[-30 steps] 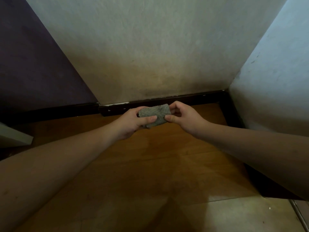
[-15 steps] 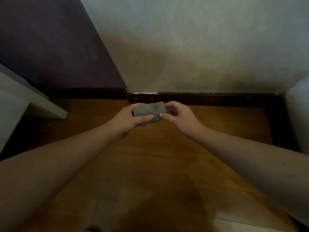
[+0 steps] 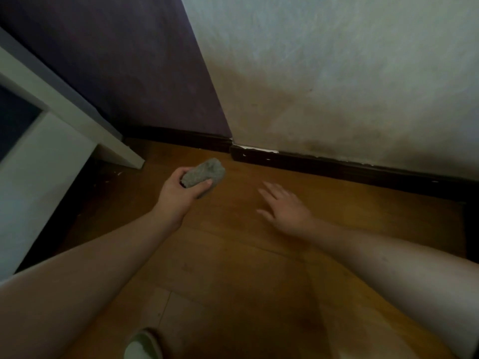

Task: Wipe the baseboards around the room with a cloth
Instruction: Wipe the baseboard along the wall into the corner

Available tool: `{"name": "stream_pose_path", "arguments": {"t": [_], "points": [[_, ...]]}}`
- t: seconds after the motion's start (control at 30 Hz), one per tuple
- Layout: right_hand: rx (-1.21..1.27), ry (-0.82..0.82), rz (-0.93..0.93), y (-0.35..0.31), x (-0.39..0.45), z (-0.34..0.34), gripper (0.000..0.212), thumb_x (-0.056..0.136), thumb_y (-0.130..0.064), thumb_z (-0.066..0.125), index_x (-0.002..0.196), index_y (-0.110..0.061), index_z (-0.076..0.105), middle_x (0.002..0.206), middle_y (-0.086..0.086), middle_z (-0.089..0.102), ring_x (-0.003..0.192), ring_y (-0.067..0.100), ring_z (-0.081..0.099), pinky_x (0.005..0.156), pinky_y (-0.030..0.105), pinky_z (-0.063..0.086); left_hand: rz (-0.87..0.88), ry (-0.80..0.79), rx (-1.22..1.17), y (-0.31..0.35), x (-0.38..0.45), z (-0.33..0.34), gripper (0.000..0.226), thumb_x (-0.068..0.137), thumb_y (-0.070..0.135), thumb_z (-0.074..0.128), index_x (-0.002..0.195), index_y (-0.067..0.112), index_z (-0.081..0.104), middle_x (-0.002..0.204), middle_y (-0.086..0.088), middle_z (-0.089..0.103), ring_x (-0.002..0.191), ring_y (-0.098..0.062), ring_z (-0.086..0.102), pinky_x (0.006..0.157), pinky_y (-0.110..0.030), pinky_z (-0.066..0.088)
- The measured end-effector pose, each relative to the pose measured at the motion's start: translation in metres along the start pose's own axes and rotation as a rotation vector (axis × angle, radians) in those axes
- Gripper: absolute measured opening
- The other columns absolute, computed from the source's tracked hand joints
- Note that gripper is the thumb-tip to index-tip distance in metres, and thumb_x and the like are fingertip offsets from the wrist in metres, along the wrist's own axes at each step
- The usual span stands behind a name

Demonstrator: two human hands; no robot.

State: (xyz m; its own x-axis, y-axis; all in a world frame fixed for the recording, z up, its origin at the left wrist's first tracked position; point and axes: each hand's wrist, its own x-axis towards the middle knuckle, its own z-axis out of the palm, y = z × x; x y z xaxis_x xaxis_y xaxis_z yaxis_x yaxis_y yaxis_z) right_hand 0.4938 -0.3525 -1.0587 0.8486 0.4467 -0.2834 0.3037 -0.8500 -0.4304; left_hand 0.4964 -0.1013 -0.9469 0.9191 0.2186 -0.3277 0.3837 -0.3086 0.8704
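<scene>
My left hand grips a folded grey cloth and holds it above the wooden floor, a short way in front of the dark baseboard. The baseboard runs along the foot of the white wall and continues under the purple wall to the left. My right hand is open, fingers spread, palm down just over the floor, apart from the cloth and short of the baseboard.
White furniture with a leg stands at the left against the purple wall. The white wall is stained near its base. A light slipper shows at the bottom edge. Wooden floor lies between my arms.
My right hand has let go of the cloth and moved right and down, opening flat. My left hand keeps the cloth alone. The view has swung left, showing more white furniture.
</scene>
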Motion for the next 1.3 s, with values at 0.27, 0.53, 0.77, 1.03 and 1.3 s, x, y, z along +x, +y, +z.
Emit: {"name": "stream_pose_path", "arguments": {"t": [0.27,0.53,0.77,1.03,1.3], "points": [[-0.109,0.002,-0.205,-0.014,0.071,0.043,0.070,0.100,-0.061,0.023,0.158,-0.026,0.007,0.166,-0.005,-0.003,0.151,0.015,-0.001,0.120,0.035,0.000,-0.035,0.131,-0.096,-0.040,0.010,-0.011,0.034,0.082,0.019,0.081,0.109,0.022,0.060,0.105,0.004,0.065,0.097,-0.012,0.064,0.082,-0.028,0.053],[-0.232,0.043,-0.279,-0.016,0.105,0.061,0.071,0.099,-0.063,0.020,0.158,-0.024,0.013,0.165,0.000,0.004,0.151,0.016,0.004,0.122,0.038,-0.001,-0.057,0.186,0.047,-0.082,0.050,-0.045,0.045,0.083,0.026,0.081,0.120,0.025,0.054,0.109,0.008,0.062,0.101,-0.012,0.063,0.084,-0.031,0.055],[-0.137,0.084,-0.278,-0.012,0.109,0.064,0.065,0.097,-0.055,0.035,0.155,-0.025,0.029,0.163,0.000,0.018,0.150,0.015,0.015,0.121,0.039,0.007,0.009,0.205,0.109,-0.097,0.119,-0.038,0.063,0.082,0.024,0.082,0.137,0.016,0.052,0.122,0.007,0.058,0.115,-0.011,0.057,0.093,-0.023,0.046],[-0.132,0.165,-0.322,-0.007,0.112,0.071,0.064,0.096,-0.051,0.042,0.153,-0.024,0.033,0.163,-0.001,0.021,0.149,0.014,0.021,0.119,0.042,0.019,-0.039,0.304,0.012,-0.098,0.185,-0.043,0.062,0.083,0.016,0.080,0.138,0.014,0.053,0.128,0.000,0.059,0.116,-0.012,0.056,0.094,-0.020,0.043],[-0.147,0.225,-0.326,-0.008,0.112,0.073,0.065,0.093,-0.051,0.044,0.151,-0.023,0.037,0.161,0.000,0.026,0.147,0.016,0.025,0.117,0.043,0.023,-0.043,0.541,0.101,-0.110,0.235,-0.064,0.062,0.088,0.025,0.075,0.143,0.015,0.049,0.139,-0.008,0.055,0.125,-0.022,0.053,0.098,-0.024,0.038]]}}
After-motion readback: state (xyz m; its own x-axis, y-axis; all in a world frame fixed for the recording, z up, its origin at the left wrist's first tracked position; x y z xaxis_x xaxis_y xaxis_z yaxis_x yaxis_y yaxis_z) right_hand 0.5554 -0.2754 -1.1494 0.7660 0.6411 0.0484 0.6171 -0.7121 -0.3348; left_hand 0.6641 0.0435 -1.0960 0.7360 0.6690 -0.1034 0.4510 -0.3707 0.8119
